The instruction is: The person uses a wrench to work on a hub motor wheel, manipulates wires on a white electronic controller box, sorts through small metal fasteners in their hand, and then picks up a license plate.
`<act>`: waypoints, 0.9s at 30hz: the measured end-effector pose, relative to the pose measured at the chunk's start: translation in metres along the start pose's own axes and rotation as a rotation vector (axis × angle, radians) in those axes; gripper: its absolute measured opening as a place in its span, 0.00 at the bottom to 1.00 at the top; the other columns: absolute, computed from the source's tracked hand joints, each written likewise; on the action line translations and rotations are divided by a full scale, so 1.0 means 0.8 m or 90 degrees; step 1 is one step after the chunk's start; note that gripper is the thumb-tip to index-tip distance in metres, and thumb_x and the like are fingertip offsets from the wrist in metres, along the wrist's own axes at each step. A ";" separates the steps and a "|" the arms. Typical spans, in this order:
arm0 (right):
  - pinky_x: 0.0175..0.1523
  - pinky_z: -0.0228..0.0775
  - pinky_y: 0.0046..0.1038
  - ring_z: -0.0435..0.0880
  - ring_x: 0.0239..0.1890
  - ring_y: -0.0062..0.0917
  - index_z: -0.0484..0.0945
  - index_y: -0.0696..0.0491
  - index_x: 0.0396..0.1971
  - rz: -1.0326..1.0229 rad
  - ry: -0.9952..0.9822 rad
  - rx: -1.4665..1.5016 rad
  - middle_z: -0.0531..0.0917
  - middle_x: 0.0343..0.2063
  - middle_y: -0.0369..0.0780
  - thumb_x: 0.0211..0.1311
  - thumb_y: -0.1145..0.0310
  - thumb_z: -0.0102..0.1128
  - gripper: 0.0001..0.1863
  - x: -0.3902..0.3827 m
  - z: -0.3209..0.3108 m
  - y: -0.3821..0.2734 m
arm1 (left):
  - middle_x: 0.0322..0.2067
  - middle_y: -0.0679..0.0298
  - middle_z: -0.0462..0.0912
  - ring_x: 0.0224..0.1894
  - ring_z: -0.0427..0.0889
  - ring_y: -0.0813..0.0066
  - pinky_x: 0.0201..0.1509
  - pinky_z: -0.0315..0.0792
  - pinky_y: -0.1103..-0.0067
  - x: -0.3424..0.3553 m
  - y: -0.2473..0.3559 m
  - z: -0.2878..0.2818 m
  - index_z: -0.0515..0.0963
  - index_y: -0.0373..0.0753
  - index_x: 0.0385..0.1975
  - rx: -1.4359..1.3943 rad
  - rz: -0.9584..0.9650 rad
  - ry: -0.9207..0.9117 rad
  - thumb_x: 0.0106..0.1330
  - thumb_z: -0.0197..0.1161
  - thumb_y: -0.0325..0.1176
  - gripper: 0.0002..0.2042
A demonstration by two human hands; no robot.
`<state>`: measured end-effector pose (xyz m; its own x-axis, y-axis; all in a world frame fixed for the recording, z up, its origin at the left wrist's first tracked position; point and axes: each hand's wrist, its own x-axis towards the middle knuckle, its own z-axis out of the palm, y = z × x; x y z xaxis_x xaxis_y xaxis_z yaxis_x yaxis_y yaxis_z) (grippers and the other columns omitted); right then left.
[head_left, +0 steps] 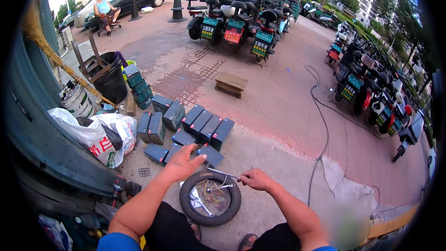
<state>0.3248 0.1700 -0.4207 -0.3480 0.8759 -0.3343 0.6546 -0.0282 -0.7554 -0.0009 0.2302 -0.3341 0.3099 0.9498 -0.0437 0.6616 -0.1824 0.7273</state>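
Our right hand (257,179) was closed around a slim silver metal tool (222,173) by the far edge of a round black rubber tyre (188,206); our left hand (182,163), fingers apart, was near a dark grey box-shaped battery (211,156), contact unclear. We judged that a careless swing of bare metal could short it.

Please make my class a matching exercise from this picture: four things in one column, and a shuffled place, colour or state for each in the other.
Things
1. Right hand
2. Tyre
3. Wooden stool
4. Plastic bag

Places, colours, states
A. Standing on reddish paving
B. Gripping a metal tool
C. White with red print
D. Lying flat, wires inside its ring

Right pairs: 1-B, 2-D, 3-A, 4-C
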 end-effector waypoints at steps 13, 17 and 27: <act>0.43 0.77 0.38 0.87 0.36 0.38 0.86 0.50 0.47 -0.096 0.116 -0.040 0.87 0.34 0.49 0.71 0.52 0.58 0.19 -0.010 0.004 -0.012 | 0.59 0.50 0.76 0.60 0.79 0.60 0.56 0.77 0.67 -0.008 0.006 0.011 0.77 0.35 0.55 -0.103 0.087 -0.048 0.71 0.66 0.47 0.22; 0.68 0.68 0.44 0.76 0.63 0.51 0.68 0.57 0.66 -0.277 0.471 -0.325 0.77 0.60 0.56 0.61 0.61 0.67 0.35 -0.028 -0.100 -0.201 | 0.37 0.48 0.85 0.39 0.85 0.54 0.42 0.78 0.64 0.003 -0.054 -0.021 0.84 0.31 0.33 -0.036 0.034 0.258 0.75 0.58 0.51 0.24; 0.44 0.78 0.24 0.85 0.38 0.24 0.82 0.55 0.48 -0.562 1.006 -0.016 0.86 0.35 0.41 0.70 0.73 0.61 0.10 -0.061 -0.165 -0.216 | 0.37 0.54 0.82 0.31 0.84 0.59 0.23 0.71 0.77 -0.024 -0.331 -0.006 0.71 0.35 0.45 -0.731 -0.574 0.331 0.79 0.42 0.61 0.29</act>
<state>0.3174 0.1955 -0.1996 0.3264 0.2110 0.9214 0.6644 0.6421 -0.3824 -0.1852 0.2611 -0.5225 -0.3133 0.6593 -0.6835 -0.4446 0.5342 0.7190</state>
